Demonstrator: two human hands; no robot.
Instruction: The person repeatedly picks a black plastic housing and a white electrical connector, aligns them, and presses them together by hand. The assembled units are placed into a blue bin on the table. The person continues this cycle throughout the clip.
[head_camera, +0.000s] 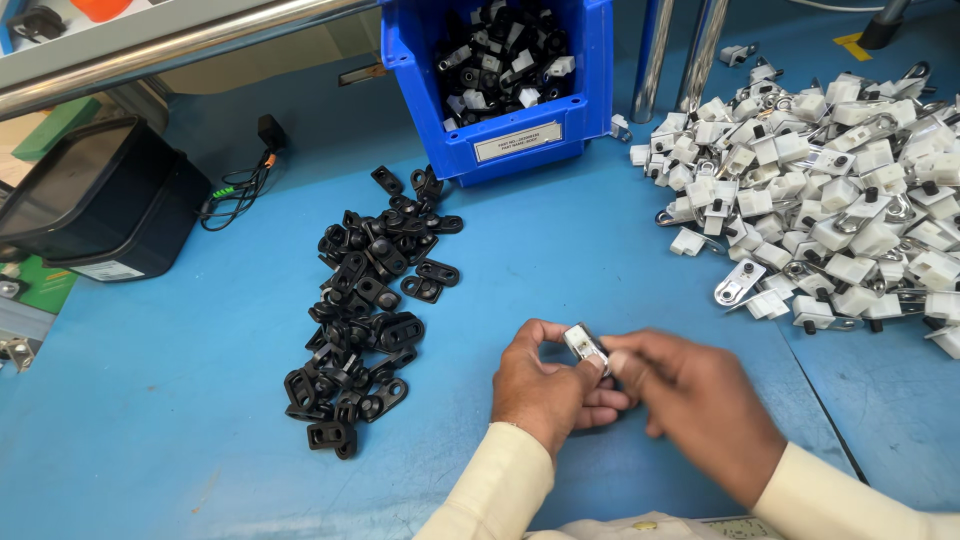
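Both hands meet over the blue table (600, 250): the left hand (545, 385) and right hand (690, 405) pinch one small white-and-metal clip (584, 345) between closed fingertips. A pile of black brackets (370, 310) lies just left, and a heap of white clips (830, 200) lies to the right.

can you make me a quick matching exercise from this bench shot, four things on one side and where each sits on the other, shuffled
Things:
1. pile of black parts
2. heap of white and metal parts
3. blue bin
4. small white and metal piece

Places:
a. at the back of the blue table, in the middle
b. pinched between the left hand and right hand
c. spread on the table left of the hands
d. heaped at the far right of the table

Pairs: 1-c, 2-d, 3-a, 4-b
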